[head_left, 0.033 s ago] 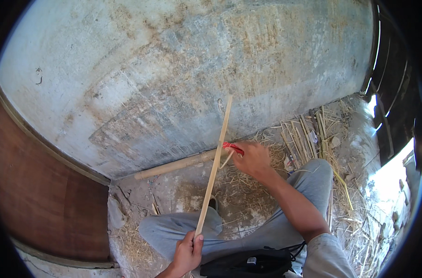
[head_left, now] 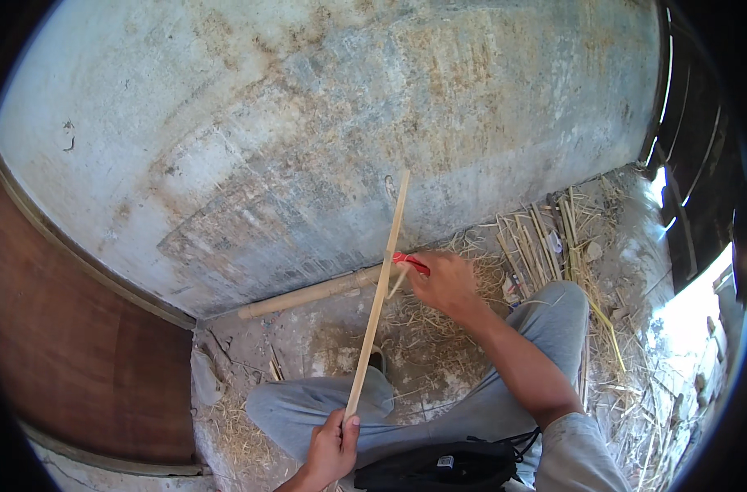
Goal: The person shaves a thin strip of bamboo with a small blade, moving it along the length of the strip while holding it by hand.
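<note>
A long pale bamboo strip [head_left: 371,338] slants upward in front of me, its far end over the wall. My left hand [head_left: 333,447] is closed round its lower end, thumb on top, close to my thigh. Higher up, my right hand [head_left: 447,284] grips a red-handled knife [head_left: 412,263] against the strip's right side. Its blade is too small and covered to make out. Just below the knife, a thin bamboo shaving [head_left: 397,283] bends away from the strip.
A thick bamboo pole [head_left: 314,293] lies along the foot of the stained wall [head_left: 324,148]. Bamboo sticks [head_left: 537,246] and straw-like shavings cover the floor at right. A brown door panel [head_left: 86,328] stands at left. A black bag [head_left: 439,469] rests at my lap.
</note>
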